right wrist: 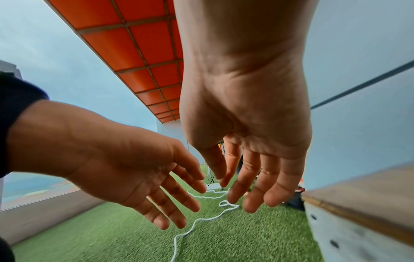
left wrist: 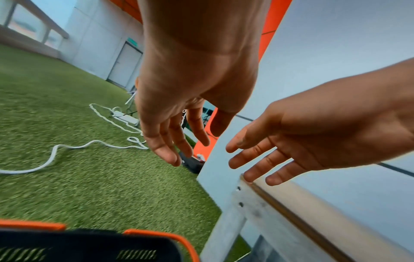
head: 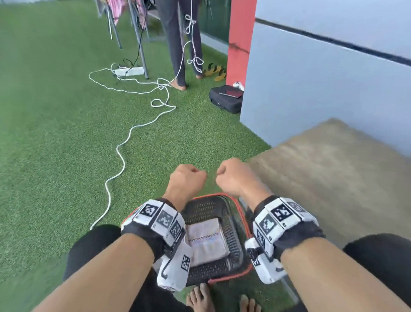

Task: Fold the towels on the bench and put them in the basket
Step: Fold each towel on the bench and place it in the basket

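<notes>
A black basket (head: 236, 235) with an orange rim stands on the turf between my knees, and a folded pale towel (head: 206, 243) lies flat inside it. Above the basket's far edge my left hand (head: 188, 179) and right hand (head: 235, 177) hover side by side. Both are empty, with fingers hanging down, relaxed and slightly spread. The left wrist view shows the left hand (left wrist: 192, 141), the right hand (left wrist: 291, 150) beside it and the basket (left wrist: 89, 248) rim below. In the right wrist view the right hand (right wrist: 241, 186) hangs beside the left hand (right wrist: 134, 177). The wooden bench (head: 346, 183) on my right shows a bare top.
A white cable (head: 126, 144) snakes over the green turf to a power strip (head: 130, 71). Another person (head: 177, 41) stands by a folding table at the back. A black bag (head: 225, 99) lies against the grey wall (head: 330, 79). My bare feet (head: 201, 304) stand in front of the basket.
</notes>
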Action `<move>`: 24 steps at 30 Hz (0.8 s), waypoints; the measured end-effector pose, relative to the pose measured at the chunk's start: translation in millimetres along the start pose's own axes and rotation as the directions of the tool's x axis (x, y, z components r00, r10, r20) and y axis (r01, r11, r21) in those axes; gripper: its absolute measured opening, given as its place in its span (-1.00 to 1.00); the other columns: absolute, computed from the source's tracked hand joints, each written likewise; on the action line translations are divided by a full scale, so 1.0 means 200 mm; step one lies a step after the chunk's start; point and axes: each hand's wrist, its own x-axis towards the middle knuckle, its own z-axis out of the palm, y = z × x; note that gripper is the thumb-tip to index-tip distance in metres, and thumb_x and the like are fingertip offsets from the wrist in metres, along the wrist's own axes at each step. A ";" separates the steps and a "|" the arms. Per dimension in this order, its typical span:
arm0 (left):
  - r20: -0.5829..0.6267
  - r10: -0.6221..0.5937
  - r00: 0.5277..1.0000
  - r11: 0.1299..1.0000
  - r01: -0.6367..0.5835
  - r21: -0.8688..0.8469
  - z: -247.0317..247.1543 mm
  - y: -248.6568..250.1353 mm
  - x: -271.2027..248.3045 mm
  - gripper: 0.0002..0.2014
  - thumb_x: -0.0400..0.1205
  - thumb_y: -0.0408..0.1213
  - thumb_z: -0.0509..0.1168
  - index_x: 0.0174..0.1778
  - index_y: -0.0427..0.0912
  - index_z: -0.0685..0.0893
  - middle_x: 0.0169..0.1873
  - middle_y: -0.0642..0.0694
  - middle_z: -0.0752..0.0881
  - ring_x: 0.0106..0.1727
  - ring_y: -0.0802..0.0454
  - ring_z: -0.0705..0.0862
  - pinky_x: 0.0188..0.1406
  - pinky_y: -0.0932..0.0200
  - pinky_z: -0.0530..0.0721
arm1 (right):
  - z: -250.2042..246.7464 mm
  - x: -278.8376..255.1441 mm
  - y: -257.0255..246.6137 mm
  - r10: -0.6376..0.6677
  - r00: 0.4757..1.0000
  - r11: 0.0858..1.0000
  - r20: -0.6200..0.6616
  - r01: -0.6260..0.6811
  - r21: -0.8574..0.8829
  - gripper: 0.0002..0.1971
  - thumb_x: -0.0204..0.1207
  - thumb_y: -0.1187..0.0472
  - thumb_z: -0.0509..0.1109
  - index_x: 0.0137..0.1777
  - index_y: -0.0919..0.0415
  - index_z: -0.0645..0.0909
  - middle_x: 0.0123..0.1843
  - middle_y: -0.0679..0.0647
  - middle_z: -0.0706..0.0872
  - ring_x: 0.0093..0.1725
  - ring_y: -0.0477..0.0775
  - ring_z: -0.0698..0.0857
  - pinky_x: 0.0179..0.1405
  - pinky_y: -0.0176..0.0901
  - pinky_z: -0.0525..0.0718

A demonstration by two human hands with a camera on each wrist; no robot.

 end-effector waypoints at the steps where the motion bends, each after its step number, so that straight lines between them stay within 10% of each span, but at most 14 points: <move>1: 0.012 0.025 1.000 1.000 -0.025 -0.004 0.01 0.05 -0.05 -0.82 0.68 -0.22 0.29 -0.07 -0.23 0.75 -0.31 -0.06 0.70 -0.36 0.05 0.59 -0.28 0.20 0.64 | -0.05 -0.05 0.01 0.006 1.000 1.000 -0.027 -0.006 0.006 -0.78 0.47 0.26 0.28 -0.08 0.19 0.78 -0.07 0.06 0.84 -0.05 0.14 0.80 0.10 0.07 0.79; 8: 0.117 0.162 0.980 0.987 -0.161 -0.016 0.14 0.29 -0.28 -0.79 0.65 -0.21 0.31 -0.06 -0.28 0.75 -0.14 -0.18 0.83 -0.27 -0.04 0.69 -0.14 0.06 0.75 | -0.27 -0.33 0.10 0.038 0.992 0.998 -0.123 -0.043 -0.043 -0.84 0.19 0.23 0.12 -0.50 0.22 0.49 -0.52 0.08 0.47 -0.39 0.16 0.51 -0.45 -0.17 0.43; 14: 0.182 0.217 0.959 0.976 -0.212 -0.048 0.28 0.43 -0.36 -0.62 0.49 -0.14 0.30 -0.04 -0.43 0.75 -0.13 -0.31 0.84 -0.39 -0.04 0.66 -0.08 -0.15 0.81 | -0.37 -0.44 0.30 0.165 0.965 0.985 -0.203 -0.171 -0.012 -0.72 0.37 0.19 0.24 -0.03 0.22 0.71 -0.09 0.08 0.77 -0.08 0.17 0.74 -0.05 -0.06 0.72; 19: 0.293 0.270 0.917 0.963 -0.263 -0.063 0.42 0.55 -0.39 -0.78 0.56 -0.23 0.30 -0.15 -0.33 0.74 -0.20 -0.26 0.82 -0.35 -0.04 0.66 -0.28 0.07 0.67 | -0.43 -0.52 0.43 0.266 0.925 0.960 -0.271 -0.280 -0.010 -0.73 0.50 0.14 0.29 -0.42 0.08 0.36 -0.44 0.01 0.45 -0.39 0.14 0.47 -0.37 -0.08 0.42; 24: 0.446 0.317 0.837 0.945 -0.319 -0.073 0.61 0.70 -0.45 -0.78 0.64 -0.28 0.29 0.00 -0.38 0.74 -0.09 -0.29 0.83 -0.33 -0.05 0.67 -0.34 0.18 0.62 | -0.53 -0.68 0.61 0.382 0.864 0.914 -0.328 -0.405 -0.002 -0.76 0.54 0.08 0.28 -0.33 0.09 0.41 -0.31 0.03 0.53 -0.30 0.15 0.55 -0.31 -0.13 0.48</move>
